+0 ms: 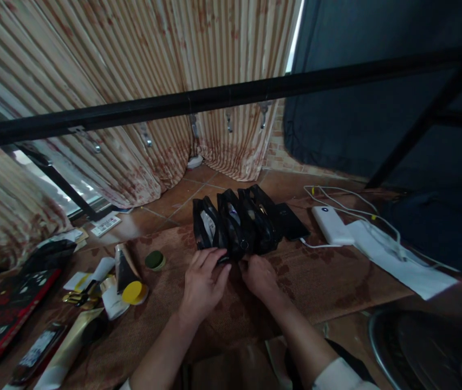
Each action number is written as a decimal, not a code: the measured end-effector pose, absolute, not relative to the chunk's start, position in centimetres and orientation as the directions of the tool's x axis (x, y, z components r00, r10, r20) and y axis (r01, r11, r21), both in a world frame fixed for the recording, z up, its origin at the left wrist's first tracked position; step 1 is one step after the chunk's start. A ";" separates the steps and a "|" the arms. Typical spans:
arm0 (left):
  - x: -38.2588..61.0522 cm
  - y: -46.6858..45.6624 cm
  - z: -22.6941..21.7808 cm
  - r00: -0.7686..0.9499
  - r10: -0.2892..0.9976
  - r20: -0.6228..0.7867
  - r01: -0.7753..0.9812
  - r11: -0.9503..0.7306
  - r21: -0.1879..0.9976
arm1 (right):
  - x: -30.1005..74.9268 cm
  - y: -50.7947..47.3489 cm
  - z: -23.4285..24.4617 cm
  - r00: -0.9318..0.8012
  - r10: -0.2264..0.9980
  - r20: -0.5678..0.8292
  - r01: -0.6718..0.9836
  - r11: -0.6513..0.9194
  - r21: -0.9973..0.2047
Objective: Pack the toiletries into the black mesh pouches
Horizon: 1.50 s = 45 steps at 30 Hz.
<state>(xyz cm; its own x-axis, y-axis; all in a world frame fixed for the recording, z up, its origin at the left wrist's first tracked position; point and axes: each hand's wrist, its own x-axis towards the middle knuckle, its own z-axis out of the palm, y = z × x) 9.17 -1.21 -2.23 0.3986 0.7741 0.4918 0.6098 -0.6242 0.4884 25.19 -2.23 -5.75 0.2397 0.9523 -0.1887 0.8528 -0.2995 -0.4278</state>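
A black pouch (231, 225) with three upright sections side by side lies on the brown cloth. Its sections gape open at the top, and something pale shows inside the left one. Whether they are one bag or separate ones I cannot tell. My left hand (205, 279) is closed on the front edge of the left section, thumb and fingers pinching it. At the front of the middle section my right hand (260, 275) has its fingers curled against the black fabric, fingertips partly hidden. A black phone (291, 221) with a white cable lies just right of the pouch.
A white power bank (331, 225) and a white paper sheet (401, 259) lie to the right. On the left are a yellow-lidded jar (135, 293), a green-lidded jar (155, 260), several tubes and a red-black bag (9, 314). A dark metal bar (153, 107) crosses behind.
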 end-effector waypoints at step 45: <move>17.1 3.6 1.2 0.696 0.613 0.373 0.697 -0.702 -0.147 | 26.5 -5.1 -1.5 -0.016 0.979 -0.204 0.780 -0.116 -0.615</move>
